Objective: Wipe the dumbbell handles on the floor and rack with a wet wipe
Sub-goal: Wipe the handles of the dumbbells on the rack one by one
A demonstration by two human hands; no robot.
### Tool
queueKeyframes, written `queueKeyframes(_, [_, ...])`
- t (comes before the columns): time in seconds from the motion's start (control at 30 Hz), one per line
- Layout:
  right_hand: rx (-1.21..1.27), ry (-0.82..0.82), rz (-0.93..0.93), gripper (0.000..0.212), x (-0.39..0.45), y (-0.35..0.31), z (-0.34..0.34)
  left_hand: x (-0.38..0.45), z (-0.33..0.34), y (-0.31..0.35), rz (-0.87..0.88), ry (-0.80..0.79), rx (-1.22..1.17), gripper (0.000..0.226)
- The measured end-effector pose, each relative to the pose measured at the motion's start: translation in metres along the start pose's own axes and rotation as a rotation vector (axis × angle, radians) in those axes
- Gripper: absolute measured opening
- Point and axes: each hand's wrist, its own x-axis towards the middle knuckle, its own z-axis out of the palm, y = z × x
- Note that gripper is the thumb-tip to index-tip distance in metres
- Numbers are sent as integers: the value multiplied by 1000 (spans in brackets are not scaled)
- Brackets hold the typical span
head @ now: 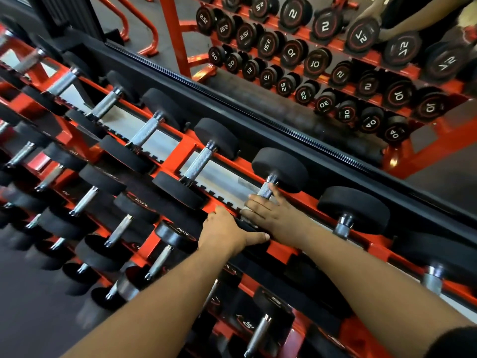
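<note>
Rack: orange steel dumbbell rack (180, 148), tiered, running diagonally from upper left to lower right of the frame.
Dumbbells: black round-headed, knurled steel handles, seated in rows on every tier.
Mirror: upper right (335, 60), reflecting the numbered dumbbell ends.
Right hand: centre of frame (271, 213), fingers wrapped over the lower part of a top-tier dumbbell handle (267, 188), a pale wet wipe (247, 211) showing under the fingers.
Left hand: just beside it, lower left (227, 231), fingers curled over the black front head (249, 226) of the same dumbbell, thumb extended.
</note>
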Motion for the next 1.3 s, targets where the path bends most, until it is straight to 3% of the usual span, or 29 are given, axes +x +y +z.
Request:
queueKeyframes(0.1, [-7,-30,28,72,2,0,-3,1,-2,0,-6,-10,4,119])
queueKeyframes(0.2, [6,-111,70,36,38,-14,-20,0,-4,0,-7,-27,13,116])
queueKeyframes(0.27, [13,-127,86,23,50,-13,-24,0,-5,1,-2,-38,14,115])
queueKeyframes(0.4, [34,-4,52,63,10,-2,-8,0,-3,-1,7,-25,14,122])
queueKeyframes(0.47, [-1,-20,89,79,-11,3,-2,0,-2,-1,12,-18,1,122])
queueKeyframes(0.63, [-6,-189,225,70,12,-11,-19,-2,-3,0,7,-11,-7,122])
queueKeyframes(0.9, [14,-200,303,73,-13,-12,-29,-3,-3,1,17,-14,-11,124])
queueKeyframes(1.03, [41,-229,464,81,17,-19,-34,-5,-3,0,27,-5,-24,123])
queueKeyframes(1.13, [103,-219,542,72,31,-24,-36,-6,-5,1,21,-16,-15,124])
queueKeyframes(1.3, [396,-161,691,107,10,-37,-32,-7,-5,0,40,-15,-22,128])
